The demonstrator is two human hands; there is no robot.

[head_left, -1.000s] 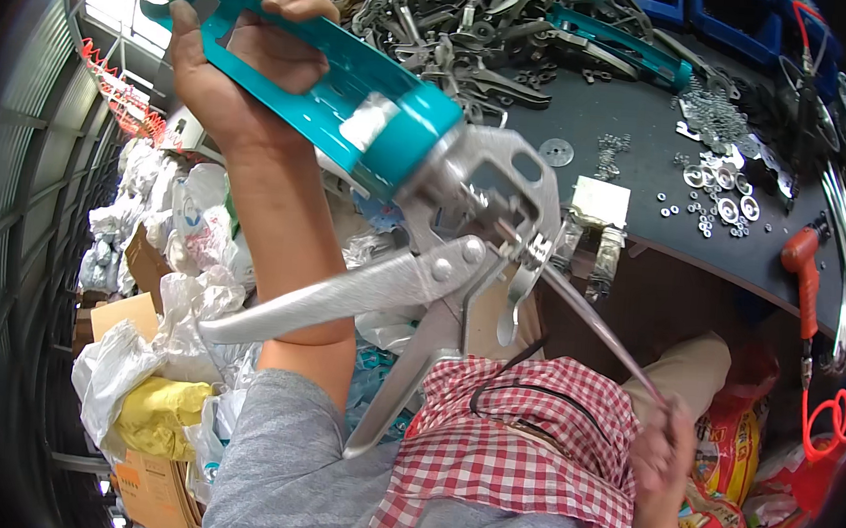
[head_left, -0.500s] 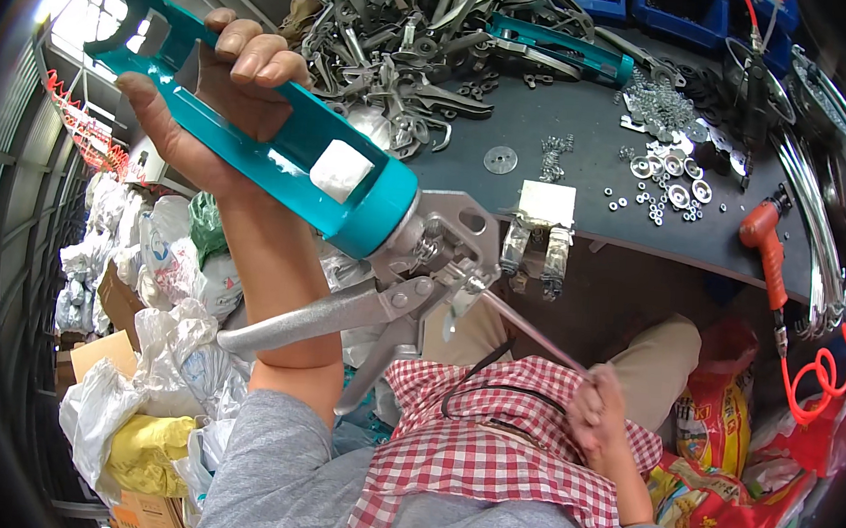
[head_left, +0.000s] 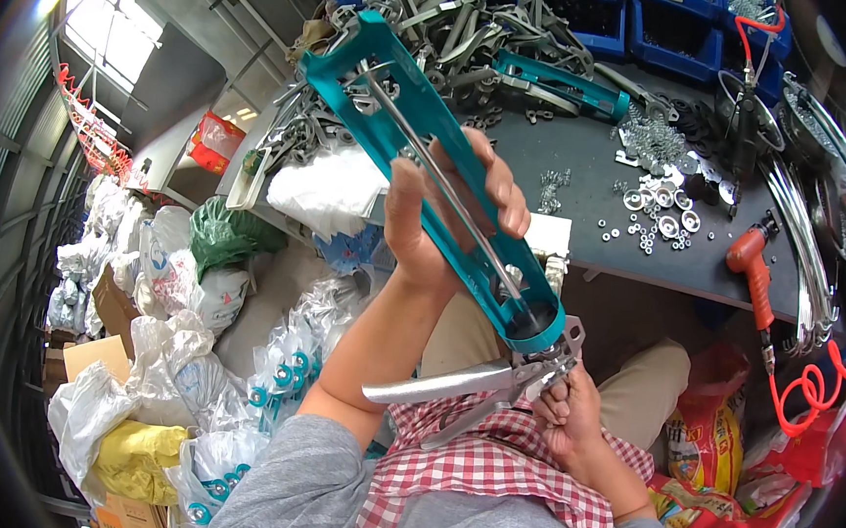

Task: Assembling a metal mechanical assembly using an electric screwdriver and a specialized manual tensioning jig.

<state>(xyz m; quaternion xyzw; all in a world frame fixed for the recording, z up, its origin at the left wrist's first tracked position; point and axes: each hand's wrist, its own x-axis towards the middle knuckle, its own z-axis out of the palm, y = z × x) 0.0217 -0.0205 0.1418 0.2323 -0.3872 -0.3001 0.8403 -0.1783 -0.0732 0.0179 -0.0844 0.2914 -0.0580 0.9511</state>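
**Caulking gun held up over the lap, both hands on it**

The left hand (head_left: 446, 217) is wrapped around the middle of the teal caulking gun (head_left: 430, 166), fingers curled over the open cradle and thumb on the near rail. This grip carries the tool's weight and keeps it tilted, nose up and to the left, handle end down toward the body. The push rod (head_left: 439, 182) lies along the open frame, in plain sight through the cradle.

The right hand (head_left: 569, 417) is closed around the rear of the gun just below the teal end cap, fingers pressed together at the back of the silver trigger assembly (head_left: 478, 390). It appears to pinch the rod's rear end or the release plate; which one cannot be told, as the fingers cover the part. The trigger and handle project left, free of either hand.

The gun is held over the checked apron (head_left: 487, 465), clear of the dark bench (head_left: 593, 217), probably so the rear mechanism sits close to the eye.

On the bench: a heap of grey metal handles (head_left: 439, 39), a second teal gun (head_left: 553, 82), loose washers (head_left: 656, 221), blue bins (head_left: 656, 15), an orange drill (head_left: 751, 272). Filled plastic bags (head_left: 177, 276) lie on the floor to the left.
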